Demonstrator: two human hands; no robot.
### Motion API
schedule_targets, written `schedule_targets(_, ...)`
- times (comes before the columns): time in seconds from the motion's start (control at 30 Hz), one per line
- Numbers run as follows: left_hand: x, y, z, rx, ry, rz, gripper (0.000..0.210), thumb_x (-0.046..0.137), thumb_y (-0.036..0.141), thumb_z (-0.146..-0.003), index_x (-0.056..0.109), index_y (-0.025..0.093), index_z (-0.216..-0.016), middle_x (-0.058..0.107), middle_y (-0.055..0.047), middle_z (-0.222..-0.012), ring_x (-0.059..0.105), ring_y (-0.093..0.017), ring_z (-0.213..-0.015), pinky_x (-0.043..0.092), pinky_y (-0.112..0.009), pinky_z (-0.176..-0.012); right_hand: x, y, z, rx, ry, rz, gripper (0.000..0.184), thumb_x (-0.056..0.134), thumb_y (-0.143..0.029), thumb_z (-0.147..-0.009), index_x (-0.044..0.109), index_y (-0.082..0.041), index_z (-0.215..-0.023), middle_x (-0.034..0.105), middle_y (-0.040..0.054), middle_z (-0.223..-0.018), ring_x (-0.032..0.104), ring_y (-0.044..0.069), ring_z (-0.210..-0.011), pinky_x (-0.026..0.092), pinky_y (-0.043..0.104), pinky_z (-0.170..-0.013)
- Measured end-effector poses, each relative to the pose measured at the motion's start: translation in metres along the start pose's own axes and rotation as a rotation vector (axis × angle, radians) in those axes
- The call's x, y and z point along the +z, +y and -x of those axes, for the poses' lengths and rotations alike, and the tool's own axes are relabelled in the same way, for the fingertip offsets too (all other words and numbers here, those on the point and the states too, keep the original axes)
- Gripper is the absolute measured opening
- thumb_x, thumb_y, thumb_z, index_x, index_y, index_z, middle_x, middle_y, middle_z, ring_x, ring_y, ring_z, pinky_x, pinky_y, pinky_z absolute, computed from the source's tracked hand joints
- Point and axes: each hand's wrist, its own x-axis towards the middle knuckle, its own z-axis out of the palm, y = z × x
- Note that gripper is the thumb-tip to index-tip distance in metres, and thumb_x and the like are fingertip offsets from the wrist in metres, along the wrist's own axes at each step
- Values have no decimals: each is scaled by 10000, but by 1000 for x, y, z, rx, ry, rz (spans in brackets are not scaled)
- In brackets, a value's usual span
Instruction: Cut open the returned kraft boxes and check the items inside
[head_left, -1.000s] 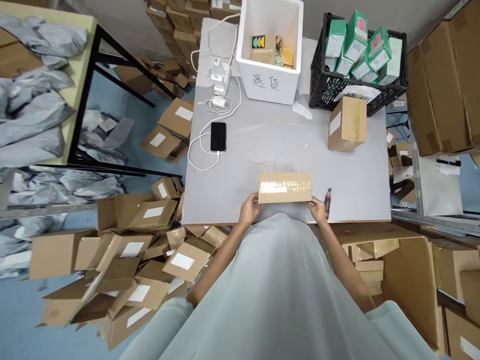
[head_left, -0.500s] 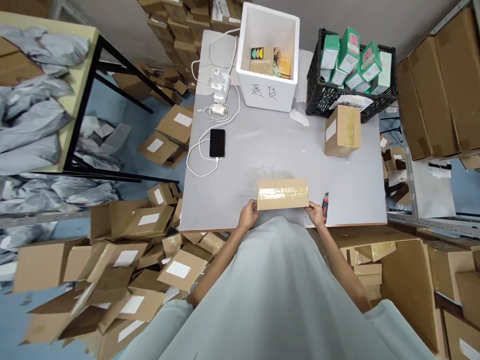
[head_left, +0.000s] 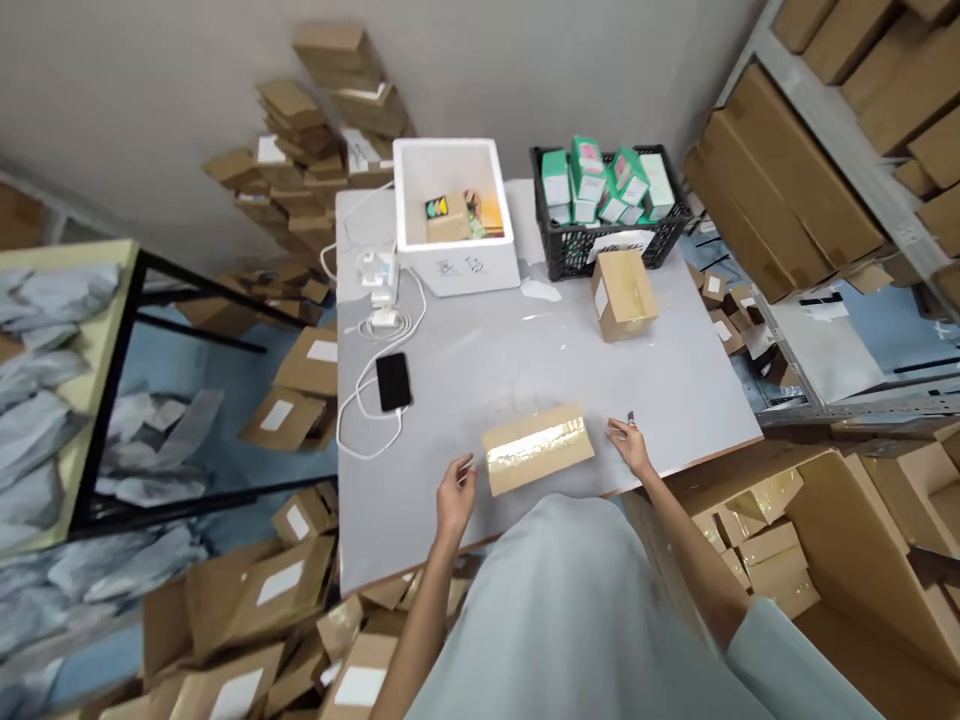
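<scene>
A flat cardboard box point(head_left: 537, 450) sealed with shiny tape lies on the grey table close to my body. My left hand point(head_left: 456, 492) is just off its left end, fingers loosely curved and apart, holding nothing. Off the box's right end is my right hand point(head_left: 628, 444), its fingers pointing toward the box without touching it. The tip of a box cutter point(head_left: 631, 416) shows just above the right hand; the rest of the cutter is hidden by that hand, and no grip on it is visible.
Farther back stand a taped carton point(head_left: 624, 295), a black crate point(head_left: 611, 245) of green boxes and a white foam box point(head_left: 457, 268). A phone point(head_left: 394, 382) with cables lies at left. A large open carton point(head_left: 862, 540) stands right; cartons point(head_left: 277, 590) crowd the floor left.
Both hands have let go of the flat box and moved a little outward. My right hand now covers most of the cutter. The view has tilted and turned.
</scene>
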Motion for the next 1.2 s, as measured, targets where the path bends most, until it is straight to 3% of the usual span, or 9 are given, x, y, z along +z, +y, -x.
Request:
schedule_targets(0.13,-2,27,-20,120,61,-90,453,563,534,-971,727,281,-1309,771,-144,-1430,719,-382,-1365,566,-535,-1198,-13,-12,-42,-78,125,0,748,779,-641,-796,784,-171,-1377,740,238,-1487,785,393,-1222,648,575,-1060)
schedule_targets(0.23,15,59,-33,210,39,-136,537,572,577,-959,735,233,-1338,787,-159,-1393,753,-380,-1268,585,-557,-1150,-18,-27,-81,-181,229,120,851,763,-645,-855,683,-130,-1528,649,254,-1583,680,396,-1406,601,553,-1147)
schedule_targets(0.33,48,92,-43,306,-33,-170,607,550,598,-984,724,184,-1393,791,-175,-1357,779,-350,-1173,625,-533,-1060,-18,-48,-122,-230,309,259,919,809,-605,-885,581,-127,-1635,525,259,-1695,512,402,-1593,465,551,-1298)
schedule_targets(0.47,110,126,-49,498,-93,-288,537,501,547,-1025,758,183,-1324,777,-195,-1387,719,-384,-1333,590,-574,-1121,-17,-84,-173,-196,361,364,1113,874,-644,-852,425,-139,-1737,293,296,-1824,313,454,-1702,377,601,-1327)
schedule_targets(0.57,151,134,-44,611,-106,-435,443,444,456,-1084,791,215,-1217,812,-168,-1291,743,-364,-1274,539,-597,-1177,-19,-110,-206,-154,397,407,1208,901,-681,-820,368,-122,-1750,206,345,-1839,236,497,-1720,342,638,-1320)
schedule_targets(0.67,175,129,-36,658,-7,-595,460,361,349,-1134,802,223,-1099,835,-144,-1160,771,-335,-1160,486,-600,-1214,-22,-127,-233,-146,400,454,1230,927,-644,-803,350,-112,-1751,189,365,-1837,214,504,-1725,315,625,-1325)
schedule_targets(0.9,175,117,-35,731,97,-736,426,399,297,-1156,771,233,-959,828,-101,-985,767,-298,-973,516,-495,-1085,-11,-142,-257,-78,345,561,1330,859,-766,-792,323,9,-1730,153,421,-1824,127,538,-1723,248,649,-1329)
schedule_targets(1.0,174,119,-36,737,98,-759,409,417,283,-1149,751,233,-919,821,-94,-950,755,-300,-948,514,-479,-1036,-7,-149,-259,-42,351,567,1326,869,-716,-781,303,13,-1734,217,424,-1800,210,546,-1681,329,656,-1281)
schedule_targets(1.2,175,122,-35,749,98,-756,401,425,295,-1153,721,236,-889,799,-91,-903,729,-300,-913,498,-464,-998,-46,-142,-259,-33,357,620,1208,891,-551,-776,349,-90,-1752,322,349,-1756,333,509,-1599,429,611,-1221)
